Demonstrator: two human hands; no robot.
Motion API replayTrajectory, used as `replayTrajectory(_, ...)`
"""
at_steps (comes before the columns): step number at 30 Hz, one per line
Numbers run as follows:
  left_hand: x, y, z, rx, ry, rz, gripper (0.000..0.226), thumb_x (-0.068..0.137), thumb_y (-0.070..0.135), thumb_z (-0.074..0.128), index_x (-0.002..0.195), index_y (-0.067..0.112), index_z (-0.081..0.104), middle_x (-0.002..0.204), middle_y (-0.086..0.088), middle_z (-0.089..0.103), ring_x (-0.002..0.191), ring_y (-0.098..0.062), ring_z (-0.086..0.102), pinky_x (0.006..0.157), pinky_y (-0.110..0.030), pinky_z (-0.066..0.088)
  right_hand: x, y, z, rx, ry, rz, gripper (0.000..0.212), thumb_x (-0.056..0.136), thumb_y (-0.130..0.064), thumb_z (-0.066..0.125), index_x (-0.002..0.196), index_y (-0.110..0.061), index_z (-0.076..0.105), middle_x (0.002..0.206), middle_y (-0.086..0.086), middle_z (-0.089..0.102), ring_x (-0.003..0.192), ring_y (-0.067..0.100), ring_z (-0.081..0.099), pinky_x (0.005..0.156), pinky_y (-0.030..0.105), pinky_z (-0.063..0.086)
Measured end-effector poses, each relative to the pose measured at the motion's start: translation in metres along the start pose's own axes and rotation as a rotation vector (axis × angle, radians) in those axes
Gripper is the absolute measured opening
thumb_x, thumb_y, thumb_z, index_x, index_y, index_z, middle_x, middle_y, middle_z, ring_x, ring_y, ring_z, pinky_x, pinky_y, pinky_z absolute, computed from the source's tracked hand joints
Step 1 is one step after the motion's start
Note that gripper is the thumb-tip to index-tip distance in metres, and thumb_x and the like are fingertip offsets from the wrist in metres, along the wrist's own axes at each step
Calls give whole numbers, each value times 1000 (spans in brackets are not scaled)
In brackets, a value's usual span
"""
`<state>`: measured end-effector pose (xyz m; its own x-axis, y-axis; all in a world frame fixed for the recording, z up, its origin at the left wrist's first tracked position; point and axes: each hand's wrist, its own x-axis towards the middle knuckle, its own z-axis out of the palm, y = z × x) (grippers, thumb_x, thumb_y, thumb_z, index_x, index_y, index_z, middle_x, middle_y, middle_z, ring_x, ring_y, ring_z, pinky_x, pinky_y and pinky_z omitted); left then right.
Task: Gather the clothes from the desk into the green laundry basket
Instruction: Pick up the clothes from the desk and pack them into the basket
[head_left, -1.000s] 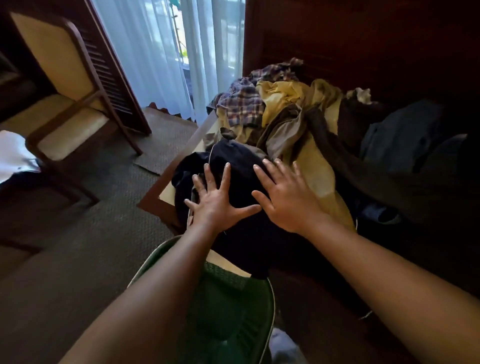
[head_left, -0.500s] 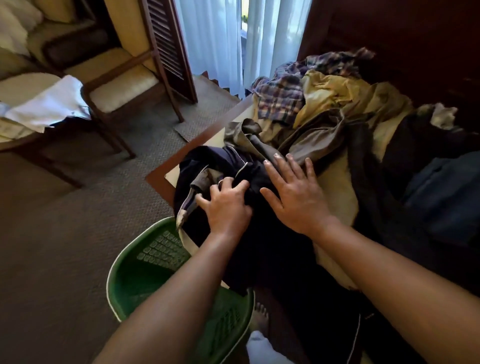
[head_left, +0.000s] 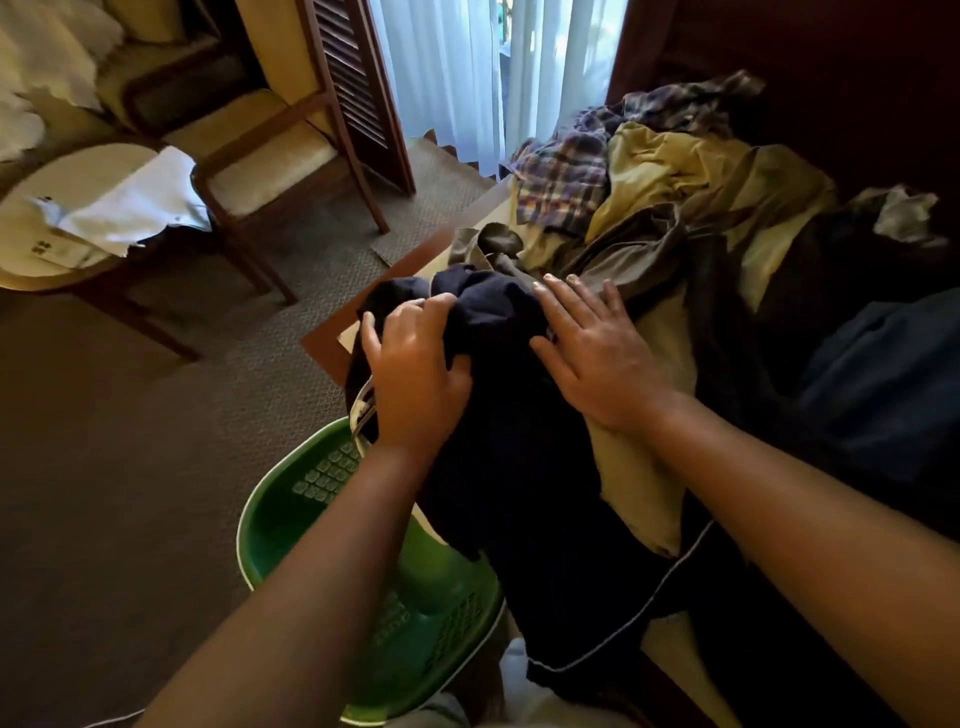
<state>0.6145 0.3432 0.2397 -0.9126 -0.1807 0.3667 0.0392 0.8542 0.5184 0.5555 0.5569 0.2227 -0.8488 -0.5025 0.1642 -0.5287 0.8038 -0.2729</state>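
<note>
A heap of clothes covers the desk (head_left: 332, 347): a dark navy garment (head_left: 509, 457) at the near corner, a plaid shirt (head_left: 566, 176), yellow-tan cloth (head_left: 670, 166) and dark and blue pieces to the right. My left hand (head_left: 415, 374) is closed on a bunched fold of the navy garment at the desk's corner. My right hand (head_left: 592, 353) lies flat on the same garment, fingers spread. The navy cloth hangs over the desk edge toward the green laundry basket (head_left: 291, 525) on the floor below, partly hidden by my left forearm.
A wooden armchair (head_left: 270, 150) with a cream seat stands at the back left. A round table (head_left: 57, 260) with a white cloth (head_left: 130, 208) is at the far left. Sheer curtains (head_left: 467, 78) hang behind. Brown carpet (head_left: 130, 467) lies left of the basket.
My left hand went from flat with spread fingers to closed on the navy garment and has bunched it up. The view shifted left and down, showing more of the basket.
</note>
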Motion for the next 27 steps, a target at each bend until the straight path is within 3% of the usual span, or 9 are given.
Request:
replayTrajectory(3,-19,7,5,-49,-226,171,73,84,37,70,150,18,46,140,-12,56,147,-31,38,124,-64,12,-19,0,5,22,27,28,63,107,-40,33,161,-9,24,168,10,25,157,23,16,126,56,9)
replayTrajectory(6,-41,9,15,-8,-466,211,119,74,78,70,165,32,9,172,-11,-2,158,-41,-6,124,-66,2,-39,-4,10,23,69,31,63,106,-37,34,160,-5,26,167,13,25,157,25,17,126,58,10)
replayTrajectory(10,-49,8,39,190,-810,198,146,53,91,72,155,50,-26,163,-4,-41,149,-50,-27,115,-75,-10,-57,-5,15,12,61,42,63,106,-38,31,160,-5,26,168,12,25,157,26,15,125,58,11)
replayTrajectory(12,-51,7,48,305,-865,209,142,61,78,79,156,50,-23,168,-7,-30,152,-52,-17,114,-78,-5,-57,-4,14,1,42,38,63,106,-39,31,160,-7,25,168,11,24,158,26,14,125,58,9)
replayTrajectory(14,-54,8,50,344,-769,201,114,78,53,79,161,43,2,169,-13,6,150,-49,20,116,-75,19,-50,-3,12,-20,35,14,63,106,-42,33,161,-11,26,168,11,25,157,27,15,125,59,9)
replayTrajectory(17,-50,2,38,148,-521,188,61,83,15,64,140,30,49,128,-5,53,106,-36,63,83,-52,56,-25,-2,9,-52,12,-43,60,107,-45,32,160,-17,31,167,10,28,156,29,19,125,59,9)
replayTrajectory(19,-45,2,21,46,-419,179,49,79,11,59,125,26,58,113,-3,59,93,-34,65,70,-47,56,0,-1,8,-58,13,-65,58,106,-44,34,159,-19,34,165,9,31,155,32,22,124,60,11)
replayTrajectory(22,-39,1,-5,-10,-287,137,53,73,2,59,124,20,64,116,-4,63,97,-31,65,75,-44,57,45,2,7,-90,-29,-41,59,105,-41,40,160,-23,31,166,9,31,154,37,22,125,60,10)
replayTrajectory(27,-27,-17,-48,-25,-48,-35,67,64,-12,58,126,12,66,120,-7,63,105,-29,62,88,-42,55,94,3,20,-145,-404,101,92,92,-67,55,162,-42,1,172,1,1,157,38,-1,119,70,-1)
